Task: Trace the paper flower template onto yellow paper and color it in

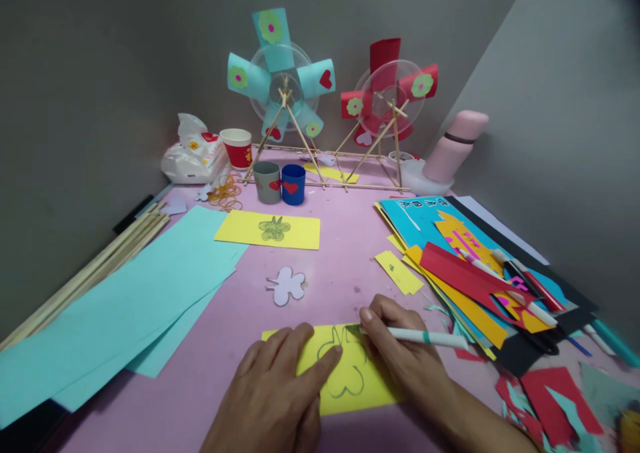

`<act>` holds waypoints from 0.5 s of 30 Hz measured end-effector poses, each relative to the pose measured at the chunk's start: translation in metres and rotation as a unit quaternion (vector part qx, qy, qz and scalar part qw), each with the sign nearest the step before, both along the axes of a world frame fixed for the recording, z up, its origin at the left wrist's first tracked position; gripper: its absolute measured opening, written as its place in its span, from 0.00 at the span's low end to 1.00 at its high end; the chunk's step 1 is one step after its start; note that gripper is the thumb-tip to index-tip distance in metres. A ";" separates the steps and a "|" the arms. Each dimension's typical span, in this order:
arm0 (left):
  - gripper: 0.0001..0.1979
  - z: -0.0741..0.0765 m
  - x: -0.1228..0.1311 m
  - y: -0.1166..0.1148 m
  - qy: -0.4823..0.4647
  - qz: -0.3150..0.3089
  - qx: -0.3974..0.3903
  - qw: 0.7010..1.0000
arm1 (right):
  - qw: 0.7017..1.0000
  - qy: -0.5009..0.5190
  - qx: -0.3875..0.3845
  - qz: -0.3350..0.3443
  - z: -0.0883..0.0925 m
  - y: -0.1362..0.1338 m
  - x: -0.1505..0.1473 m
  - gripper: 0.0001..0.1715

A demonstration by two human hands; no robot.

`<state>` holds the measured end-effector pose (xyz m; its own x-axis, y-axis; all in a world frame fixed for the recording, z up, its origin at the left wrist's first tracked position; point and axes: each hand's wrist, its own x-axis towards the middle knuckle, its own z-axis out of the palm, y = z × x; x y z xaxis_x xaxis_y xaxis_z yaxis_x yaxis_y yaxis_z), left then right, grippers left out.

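My left hand (pixel 280 386) lies flat with fingers stretched out, pressing down a yellow paper strip (pixel 350 380) on the pink table (pixel 340 273). My right hand (pixel 400 346) grips a white pen (pixel 425 337), its tip on the strip where a flower outline is drawn. A white flower cutout (pixel 287 285) lies just beyond the strip. Farther back is another yellow strip (pixel 270 230) with a flower drawn on it.
Light blue sheets (pixel 125 306) and wooden sticks (pixel 85 273) lie at left. A pile of coloured paper with scissors (pixel 475 273) sits at right. Two paper windmill models (pixel 283 80) (pixel 387 96), small cups (pixel 280 183), a red cup (pixel 237 146) and a pink bottle (pixel 455 146) stand at the back.
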<state>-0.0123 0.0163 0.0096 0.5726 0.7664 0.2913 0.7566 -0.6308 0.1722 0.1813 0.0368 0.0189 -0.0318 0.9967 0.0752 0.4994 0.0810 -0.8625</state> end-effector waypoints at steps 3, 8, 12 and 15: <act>0.27 0.001 0.000 0.000 -0.003 -0.002 -0.006 1.000 | 1.000 0.009 0.004 0.010 0.001 0.000 0.000 0.22; 0.25 0.000 -0.001 0.000 -0.004 -0.001 -0.013 1.000 | 0.999 0.048 -0.014 0.015 0.001 -0.001 0.001 0.22; 0.25 0.000 -0.001 0.000 -0.002 -0.003 -0.011 1.000 | 0.998 0.069 -0.013 0.005 0.000 -0.002 0.001 0.22; 0.25 0.000 -0.001 0.000 -0.006 -0.006 -0.006 1.000 | 0.997 0.076 -0.014 0.004 -0.001 -0.002 0.002 0.22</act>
<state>-0.0137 0.0162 0.0091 0.5778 0.7632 0.2892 0.7472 -0.6372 0.1888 0.1830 0.0351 0.0177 -0.0293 0.9982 0.0521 0.3628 0.0592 -0.9300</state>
